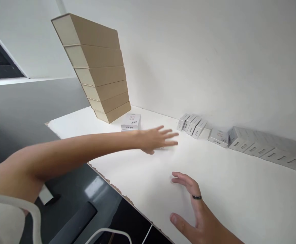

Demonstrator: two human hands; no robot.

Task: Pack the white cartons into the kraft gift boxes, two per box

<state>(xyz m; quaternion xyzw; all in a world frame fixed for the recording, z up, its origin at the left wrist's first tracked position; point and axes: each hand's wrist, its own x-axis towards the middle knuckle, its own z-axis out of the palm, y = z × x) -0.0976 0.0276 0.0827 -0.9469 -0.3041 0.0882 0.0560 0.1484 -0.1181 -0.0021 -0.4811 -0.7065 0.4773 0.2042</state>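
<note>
My left hand [156,139] reaches across the white table [214,183], palm down, with fingers spread and slightly blurred. Below it lies a small silver-white box [162,148], mostly hidden by the hand; whether they touch I cannot tell. Behind my left forearm, another small printed box [131,122] rests on the table, possibly on top of a second one. My right hand [192,210], wearing a dark ring, hovers over the near part of the table. Its thumb and curved fingers are apart, with nothing between them.
A tall stack of beige boxes [99,74] stands at the back left. Along the wall are several leaning small boxes [191,125], one flat box [218,137] and a long row of boxes [267,145]. The table's front edge [112,188] is chipped.
</note>
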